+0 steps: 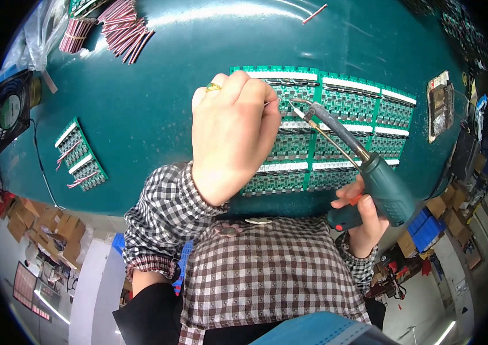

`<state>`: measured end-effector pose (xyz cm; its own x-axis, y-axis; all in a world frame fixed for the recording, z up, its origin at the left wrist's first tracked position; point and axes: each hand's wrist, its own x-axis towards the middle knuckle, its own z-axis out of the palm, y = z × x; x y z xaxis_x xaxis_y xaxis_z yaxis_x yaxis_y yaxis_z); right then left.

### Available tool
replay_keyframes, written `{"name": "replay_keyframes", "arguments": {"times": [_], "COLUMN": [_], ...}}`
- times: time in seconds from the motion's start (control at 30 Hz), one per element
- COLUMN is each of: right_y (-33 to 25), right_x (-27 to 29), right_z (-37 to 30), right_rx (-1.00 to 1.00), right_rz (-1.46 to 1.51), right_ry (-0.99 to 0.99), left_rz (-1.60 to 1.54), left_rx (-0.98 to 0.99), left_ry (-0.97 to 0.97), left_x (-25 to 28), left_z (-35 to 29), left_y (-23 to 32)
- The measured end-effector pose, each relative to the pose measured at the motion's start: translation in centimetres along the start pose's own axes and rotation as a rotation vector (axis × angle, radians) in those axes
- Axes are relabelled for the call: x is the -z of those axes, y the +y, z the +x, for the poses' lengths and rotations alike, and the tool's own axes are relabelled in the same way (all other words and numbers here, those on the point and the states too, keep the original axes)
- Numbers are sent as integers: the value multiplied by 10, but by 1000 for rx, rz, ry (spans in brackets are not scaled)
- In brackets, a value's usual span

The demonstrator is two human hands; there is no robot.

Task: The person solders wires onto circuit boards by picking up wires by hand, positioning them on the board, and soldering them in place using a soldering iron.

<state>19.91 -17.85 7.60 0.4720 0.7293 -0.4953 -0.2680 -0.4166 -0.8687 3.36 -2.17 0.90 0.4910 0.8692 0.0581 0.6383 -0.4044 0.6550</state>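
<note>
Soldering gun [390,187] poised over a wide green circuit-board panel [347,106].
The right hand [366,223] wraps the gun's smooth plastic handle, fingers by the red trigger; the left hand [229,132] curls in over the panel, its fingertips mostly hidden, so I can't tell whether they pinch anything. The pale, pointed iron tip [297,110] sits just beside those fingers. From here the work looks barely begun: red-and-white leads stick out of a small board strip [81,155] on the left, while I make out none on the big panel, gridded with dark chips and white bars. Plenty of thin, plastic-coated leads [126,34] lie heaped near a banded bundle [77,35] on the glossy green tabletop [169,109].
</note>
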Motion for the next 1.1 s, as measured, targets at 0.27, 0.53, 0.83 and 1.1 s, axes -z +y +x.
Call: {"name": "replay_keyframes", "arguments": {"times": [0.27, 0.53, 0.83, 1.1], "right_y": [0, -1, 0, 0], "right_x": [-6, -8, -7, -9], "right_z": [0, 1, 0, -1], "right_rx": [-7, -14, 2, 7], "right_rz": [-135, -161, -171, -174], "right_ry": [20, 4, -7, -22], "left_rz": [-42, -58, -59, -76], "left_rx": [52, 71, 82, 80], "left_ry": [-3, 5, 1, 14], "left_x": [0, -2, -2, -3], "left_z": [3, 3, 3, 3], "left_y": [0, 1, 2, 0]}}
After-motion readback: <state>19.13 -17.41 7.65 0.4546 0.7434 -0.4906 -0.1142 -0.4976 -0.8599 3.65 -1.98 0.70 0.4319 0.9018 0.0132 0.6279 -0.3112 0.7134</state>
